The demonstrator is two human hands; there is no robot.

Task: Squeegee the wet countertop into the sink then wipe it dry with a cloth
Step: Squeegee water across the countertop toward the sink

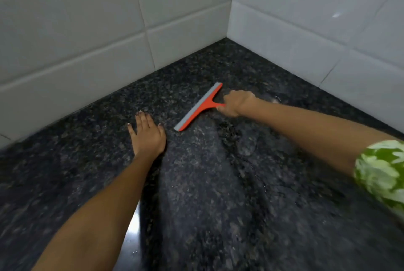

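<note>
Right hand [237, 105] closed round the squeegee [199, 107] handle, blade down on the wet countertop [218, 194] near the far corner. Left hand [147, 135] spread flat, empty, just left. Best kept pressed evenly, pulled in overlapping strokes; sink unseen.

Speckled granite countertop [218, 205] wet-glossy; plastic squeegee [197, 108].

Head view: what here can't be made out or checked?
- Sink and cloth: outside the frame.
- squeegee handle: covered by the closed right hand.
- Blade contact with the countertop: too small to tell.
- Wet extent: blurred, glare.
- Under the flat left hand: hidden.
</note>
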